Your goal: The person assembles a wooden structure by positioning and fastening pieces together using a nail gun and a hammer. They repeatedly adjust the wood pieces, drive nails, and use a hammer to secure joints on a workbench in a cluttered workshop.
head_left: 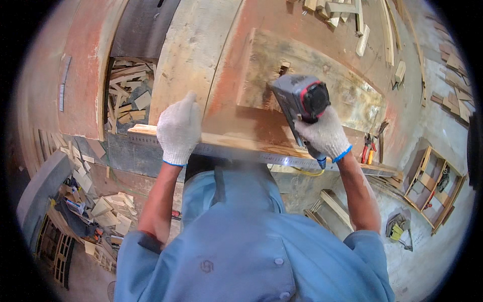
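In my right hand [326, 133], gloved in white, is a grey and black air nail gun [294, 90] with a red ring on its head. A blue hose fitting shows at its handle end, beside a yellow hose [311, 174]. The gun's front points away over a rough plank [347, 93]. My left hand [179, 128], also gloved, is closed with its fingertips pressed together; what they hold, if anything, is hidden. It is over the left part of a long wooden strip [226, 140] on the bench's near edge. A steel ruler [287, 160] runs along that edge.
Wood scraps fill a gap [128, 93] in the bench at left. Nail strips [64, 83] lie farther left. Red-handled pliers [366, 151] lie right of my right hand. Offcuts [110, 209] and a wooden frame [433, 189] are on the floor.
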The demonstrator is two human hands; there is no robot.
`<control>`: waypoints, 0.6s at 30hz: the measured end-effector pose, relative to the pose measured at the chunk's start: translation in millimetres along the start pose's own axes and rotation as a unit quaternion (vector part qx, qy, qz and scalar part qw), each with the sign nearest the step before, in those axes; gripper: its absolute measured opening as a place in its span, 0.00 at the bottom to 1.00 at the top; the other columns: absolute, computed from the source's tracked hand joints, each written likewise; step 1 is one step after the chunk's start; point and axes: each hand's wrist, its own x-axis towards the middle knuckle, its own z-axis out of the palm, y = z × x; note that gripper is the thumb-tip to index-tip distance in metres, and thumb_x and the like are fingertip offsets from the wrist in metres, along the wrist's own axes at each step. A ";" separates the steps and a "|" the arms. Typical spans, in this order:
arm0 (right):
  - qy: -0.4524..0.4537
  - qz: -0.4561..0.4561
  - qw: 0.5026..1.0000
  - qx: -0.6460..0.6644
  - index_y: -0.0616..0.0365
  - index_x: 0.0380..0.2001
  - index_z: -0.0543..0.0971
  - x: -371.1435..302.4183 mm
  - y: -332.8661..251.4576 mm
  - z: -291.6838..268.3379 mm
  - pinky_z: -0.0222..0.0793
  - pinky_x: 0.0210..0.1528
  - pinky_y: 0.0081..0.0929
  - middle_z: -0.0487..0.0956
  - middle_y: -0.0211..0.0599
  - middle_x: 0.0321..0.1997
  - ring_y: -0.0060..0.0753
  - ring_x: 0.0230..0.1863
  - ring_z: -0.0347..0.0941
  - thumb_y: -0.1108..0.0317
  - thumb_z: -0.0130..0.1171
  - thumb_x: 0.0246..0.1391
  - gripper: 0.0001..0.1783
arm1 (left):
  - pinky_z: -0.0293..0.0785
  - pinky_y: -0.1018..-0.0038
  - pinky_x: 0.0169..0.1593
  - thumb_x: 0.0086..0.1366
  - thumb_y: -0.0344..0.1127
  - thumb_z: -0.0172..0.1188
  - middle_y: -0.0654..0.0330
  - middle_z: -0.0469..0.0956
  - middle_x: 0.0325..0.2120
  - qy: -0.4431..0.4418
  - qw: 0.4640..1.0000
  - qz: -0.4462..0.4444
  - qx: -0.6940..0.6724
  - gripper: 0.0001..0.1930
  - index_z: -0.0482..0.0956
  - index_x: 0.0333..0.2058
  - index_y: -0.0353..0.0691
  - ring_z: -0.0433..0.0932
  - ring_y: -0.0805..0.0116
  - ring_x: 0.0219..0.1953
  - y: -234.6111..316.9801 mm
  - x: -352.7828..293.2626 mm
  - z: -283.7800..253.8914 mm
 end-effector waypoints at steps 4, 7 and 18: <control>-0.050 0.052 0.997 0.037 0.62 0.46 0.82 -11.4 -26.0 -11.8 0.78 0.44 0.35 0.85 0.42 0.35 0.32 0.39 0.83 0.67 0.67 0.51 0.19 | 0.78 0.60 0.43 0.71 0.36 0.61 0.55 0.85 0.35 -0.053 0.997 -0.053 -0.003 0.13 0.85 0.51 0.44 0.84 0.55 0.37 3.7 -2.5 -6.0; -0.037 0.013 0.999 -0.034 0.61 0.44 0.84 -23.9 2.3 12.0 0.79 0.45 0.38 0.86 0.48 0.34 0.36 0.40 0.85 0.65 0.68 0.50 0.18 | 0.79 0.61 0.43 0.71 0.36 0.60 0.55 0.86 0.35 -0.057 0.997 -0.039 0.023 0.13 0.85 0.51 0.44 0.84 0.55 0.37 2.7 -1.9 -3.7; 0.035 0.087 0.977 0.190 0.63 0.38 0.80 -17.7 -3.5 -25.7 0.72 0.28 0.29 0.78 0.29 0.21 0.24 0.23 0.76 0.69 0.64 0.54 0.10 | 0.78 0.58 0.40 0.68 0.33 0.60 0.53 0.84 0.31 -0.014 1.000 -0.014 -0.011 0.12 0.85 0.48 0.42 0.83 0.52 0.34 1.1 -3.3 0.7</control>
